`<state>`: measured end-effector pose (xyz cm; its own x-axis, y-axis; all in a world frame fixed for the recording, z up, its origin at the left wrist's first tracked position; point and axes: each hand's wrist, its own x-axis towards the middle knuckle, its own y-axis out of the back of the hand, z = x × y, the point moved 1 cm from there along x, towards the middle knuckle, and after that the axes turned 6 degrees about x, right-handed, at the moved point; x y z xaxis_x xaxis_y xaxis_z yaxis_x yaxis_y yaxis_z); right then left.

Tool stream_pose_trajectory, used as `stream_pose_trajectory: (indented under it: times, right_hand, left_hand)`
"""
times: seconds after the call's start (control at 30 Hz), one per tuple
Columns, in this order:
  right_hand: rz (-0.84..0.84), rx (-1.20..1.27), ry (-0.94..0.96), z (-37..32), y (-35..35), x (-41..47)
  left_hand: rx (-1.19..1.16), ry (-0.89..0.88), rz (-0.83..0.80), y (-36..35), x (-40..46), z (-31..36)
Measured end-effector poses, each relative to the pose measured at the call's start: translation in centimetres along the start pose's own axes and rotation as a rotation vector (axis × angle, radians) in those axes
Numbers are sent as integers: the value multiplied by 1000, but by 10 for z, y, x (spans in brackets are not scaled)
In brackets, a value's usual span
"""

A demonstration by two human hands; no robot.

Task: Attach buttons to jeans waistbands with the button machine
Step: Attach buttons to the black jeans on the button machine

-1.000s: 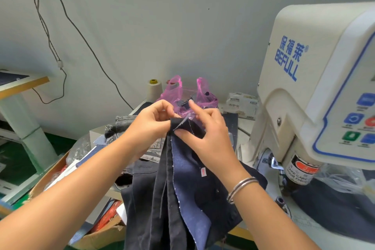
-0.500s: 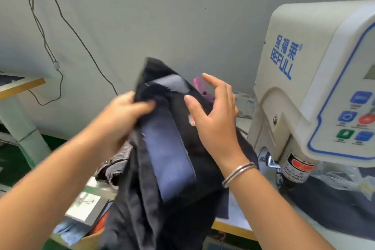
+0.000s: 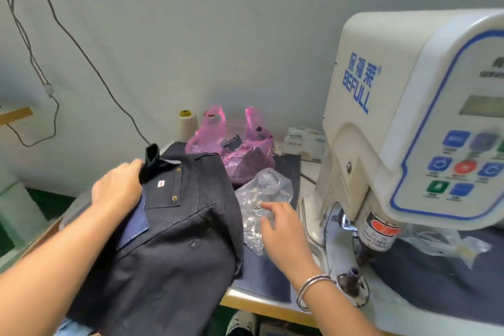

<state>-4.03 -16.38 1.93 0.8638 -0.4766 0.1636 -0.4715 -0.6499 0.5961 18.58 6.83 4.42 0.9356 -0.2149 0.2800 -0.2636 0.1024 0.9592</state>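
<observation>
While the dark jeans (image 3: 174,226) lie folded on the table's (image 3: 261,305) left side, I rest my left hand (image 3: 117,188) on their waistband edge, and my right hand (image 3: 283,229), fingers loosely spread, touches the clear button bag (image 3: 261,199) beside the button machine (image 3: 409,128).

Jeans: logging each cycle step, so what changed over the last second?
The dark jeans went from held up to lying on the table, left hand resting on them. The right hand let go and reaches the clear bag of buttons. The button machine stayed put.
</observation>
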Motion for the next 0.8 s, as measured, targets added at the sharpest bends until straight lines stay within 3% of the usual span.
stream_pose_trajectory:
  times: [0.1, 0.23, 0.3, 0.4, 0.5, 0.57, 0.67, 0.8]
  right_hand:
    - [91, -91, 61, 4, 7, 9]
    - [-35, -321, 33, 7, 5, 32]
    - [-82, -409, 37, 9, 1, 42]
    - [-89, -591, 65, 9, -7, 53]
    - [-75, -705, 82, 15, -15, 61]
    - [-74, -730, 71, 18, -19, 65]
    - [-54, -741, 72, 19, -22, 69]
    - [-60, -730, 76, 20, -21, 70]
  left_hand:
    - [30, 15, 12, -21, -13, 2]
    - [-66, 113, 10, -5, -7, 5]
    - [-100, 92, 114, 10, -11, 10]
    - [-63, -125, 310, 24, -35, 32]
    - [-120, -417, 393, 31, -65, 67]
    - [-246, -592, 369, 33, -82, 93]
    - [-407, -735, 211, 25, -101, 131]
    - [-343, -628, 10, -9, -103, 162]
